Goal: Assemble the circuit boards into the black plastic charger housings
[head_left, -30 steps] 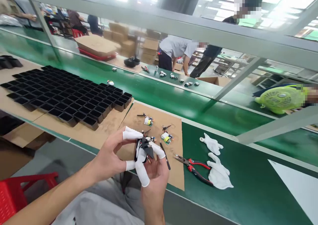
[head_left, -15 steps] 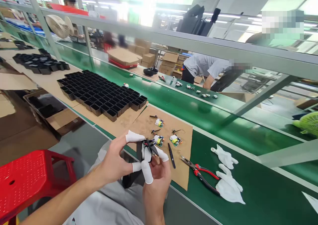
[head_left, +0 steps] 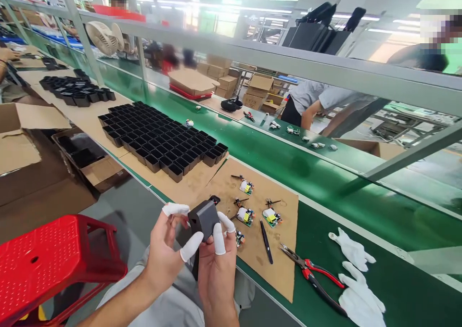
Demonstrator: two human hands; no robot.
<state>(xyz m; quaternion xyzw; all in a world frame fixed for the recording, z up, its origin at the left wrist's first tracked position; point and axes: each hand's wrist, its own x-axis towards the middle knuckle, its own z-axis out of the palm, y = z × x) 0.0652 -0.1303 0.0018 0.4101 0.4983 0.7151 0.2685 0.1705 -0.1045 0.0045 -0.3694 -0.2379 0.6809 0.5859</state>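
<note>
A black plastic case (head_left: 205,220) is held up in front of me, its closed outer face turned toward me and a dark hole in its left side. My right hand (head_left: 217,264) grips it from the right and below, thumb in front. At its left side my left hand (head_left: 166,243) has index finger and thumb on the edges. White finger cots cover several fingertips. Behind the case a small dark wired part (head_left: 215,200) shows; what it joins is hidden. Beside my right fingers lies a partly hidden circuit board (head_left: 239,239).
Circuit boards (head_left: 246,216) with black leads, tweezers (head_left: 266,242) and red-black pliers (head_left: 312,274) lie on cardboard and green bench, near white gloves (head_left: 361,293). Rows of black cases (head_left: 155,139) stand left. A red stool (head_left: 54,264) is below; a metal rail (head_left: 252,53) crosses above.
The case has been turned over in my hands: dark leads and a white part faced me before, now its closed face does. My view has swung left.
</note>
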